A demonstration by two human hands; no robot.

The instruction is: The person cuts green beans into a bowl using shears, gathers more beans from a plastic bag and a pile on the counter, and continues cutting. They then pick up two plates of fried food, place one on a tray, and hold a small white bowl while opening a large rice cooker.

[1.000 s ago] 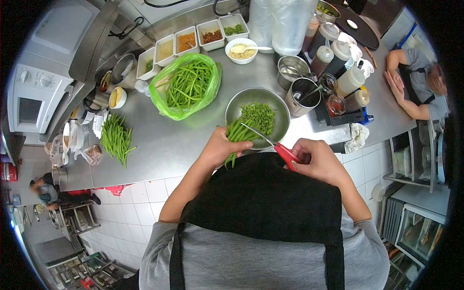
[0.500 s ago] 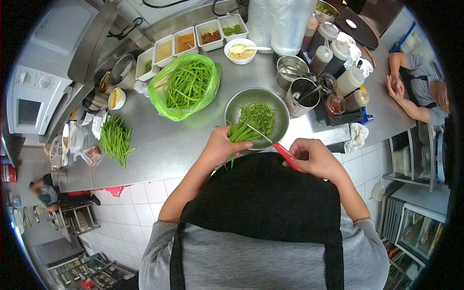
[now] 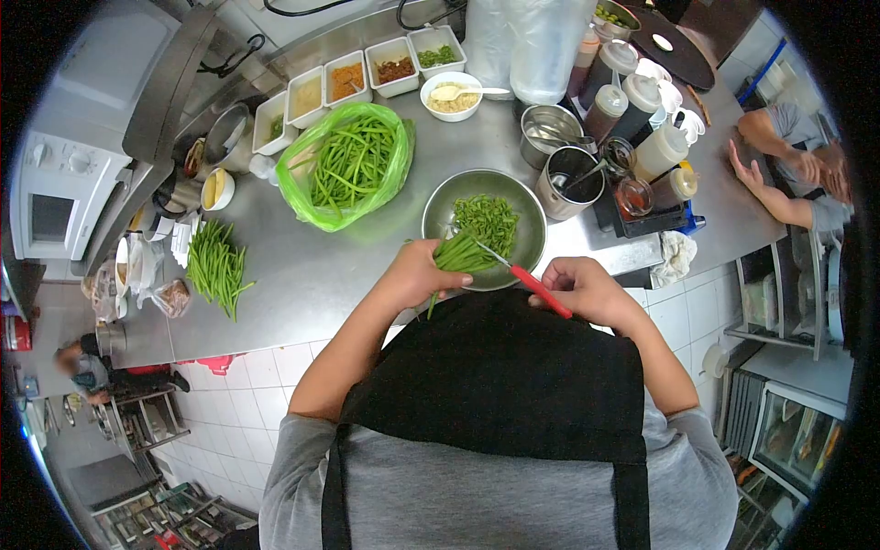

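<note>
My left hand (image 3: 417,275) is closed around a bunch of green beans (image 3: 456,257) at the near rim of a steel bowl (image 3: 436,203). The bunch's cut ends point into the bowl, and a few long ends hang below my fingers. My right hand (image 3: 587,291) grips red-handled scissors (image 3: 539,289), seen edge-on, with the blades against the bunch. Short cut bean pieces (image 3: 486,216) lie in the bowl. A green plastic bag (image 3: 401,170) of whole beans stands behind to the left. Another pile of beans (image 3: 218,266) lies on the counter farther left.
White tubs of toppings (image 3: 394,69) line the back. Steel pots (image 3: 573,183) and squeeze bottles (image 3: 662,151) stand right of the bowl. A white cloth (image 3: 676,257) lies at the counter edge. A person (image 3: 797,165) is at the far right; a microwave (image 3: 69,192) stands left.
The scissors have shifted slightly toward me, and the bunch's top looks shorter, with more loose pieces in the bowl. The person at the right has moved their hands apart.
</note>
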